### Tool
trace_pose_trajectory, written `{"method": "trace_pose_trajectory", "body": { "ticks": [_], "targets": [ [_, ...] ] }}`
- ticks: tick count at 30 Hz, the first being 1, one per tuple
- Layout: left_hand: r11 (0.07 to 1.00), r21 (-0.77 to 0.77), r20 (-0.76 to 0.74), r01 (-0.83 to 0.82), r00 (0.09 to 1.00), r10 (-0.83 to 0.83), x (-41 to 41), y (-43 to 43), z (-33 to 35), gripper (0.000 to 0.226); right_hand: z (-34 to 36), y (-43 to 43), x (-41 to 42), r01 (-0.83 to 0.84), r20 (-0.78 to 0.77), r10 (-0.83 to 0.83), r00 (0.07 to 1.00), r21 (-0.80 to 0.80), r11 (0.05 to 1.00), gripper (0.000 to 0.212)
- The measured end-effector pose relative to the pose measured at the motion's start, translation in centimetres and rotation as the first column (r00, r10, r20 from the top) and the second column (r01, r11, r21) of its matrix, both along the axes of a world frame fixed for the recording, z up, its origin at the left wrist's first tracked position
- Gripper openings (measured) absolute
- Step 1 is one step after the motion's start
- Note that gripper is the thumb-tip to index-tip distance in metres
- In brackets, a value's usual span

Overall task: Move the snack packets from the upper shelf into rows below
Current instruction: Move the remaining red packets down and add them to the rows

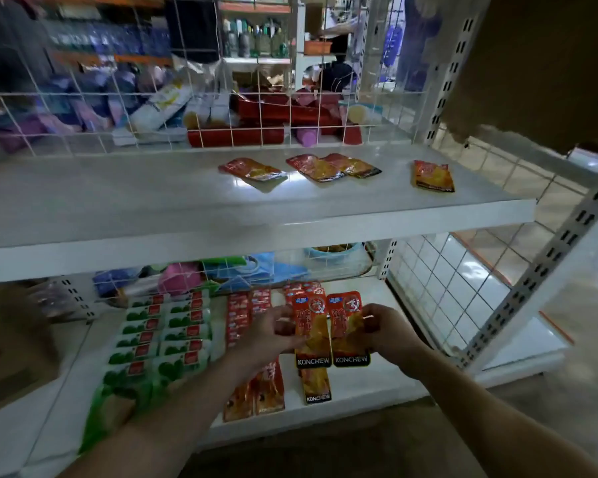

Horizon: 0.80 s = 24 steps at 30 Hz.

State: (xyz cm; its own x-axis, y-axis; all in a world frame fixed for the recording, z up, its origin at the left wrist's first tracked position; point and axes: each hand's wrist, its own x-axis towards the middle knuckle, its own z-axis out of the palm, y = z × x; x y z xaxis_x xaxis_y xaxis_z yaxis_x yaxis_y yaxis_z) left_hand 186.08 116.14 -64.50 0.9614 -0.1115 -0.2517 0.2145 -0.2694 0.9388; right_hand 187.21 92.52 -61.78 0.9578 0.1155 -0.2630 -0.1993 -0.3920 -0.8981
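Orange-red foil is what we are gripping in both hands. Our left hand [277,331] is pinching the left packet [310,326] by its outer edge. Our right hand [384,327] is pinching the right packet [346,322] the same way, so each hand is clamped on its own packet.

We are holding the two side by side, inner edges just about touching, print facing up and the black name bands level. We are probably doing this so that they go down squared to each other as the next pair in the row. They are hovering just above the lower shelf [377,384], over a matching packet [315,386] lying directly beneath the left one.

Further left, the red packets [237,319] and green packets [166,331] are lying in tidy columns, which is giving us the pattern to follow.

Other snacks are lying loose on the upper shelf [118,194], well apart from both hands and above them. We are seeing a middle packet [252,169], an overlapping pair [335,166] and a right-edge packet [432,175]. We are judging the job well under way but unfinished, since those are waiting to come down.
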Motion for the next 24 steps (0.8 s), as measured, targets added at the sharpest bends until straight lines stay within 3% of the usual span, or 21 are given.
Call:
{"method": "trace_pose_trajectory", "body": {
  "ticks": [4,12,24],
  "targets": [
    [0.999,-0.004,-0.027,0.046,0.999,-0.047,2.2,0.3,-2.2,0.051,-2.2,0.1,2.8,-0.016,-0.046,0.014,0.999,-0.043,0.999,0.027],
    [0.995,-0.009,0.023,0.100,0.995,-0.100,5.9,0.8,-6.5,0.095,-6.6,0.8,7.1,-0.084,-0.093,0.077,0.993,-0.076,0.994,0.029],
    [0.982,0.084,0.193,0.172,0.963,-0.185,12.9,0.8,-12.7,0.088,-12.4,1.0,15.3,-0.073,-0.089,0.063,0.994,-0.119,0.990,0.036]
  ]
}}
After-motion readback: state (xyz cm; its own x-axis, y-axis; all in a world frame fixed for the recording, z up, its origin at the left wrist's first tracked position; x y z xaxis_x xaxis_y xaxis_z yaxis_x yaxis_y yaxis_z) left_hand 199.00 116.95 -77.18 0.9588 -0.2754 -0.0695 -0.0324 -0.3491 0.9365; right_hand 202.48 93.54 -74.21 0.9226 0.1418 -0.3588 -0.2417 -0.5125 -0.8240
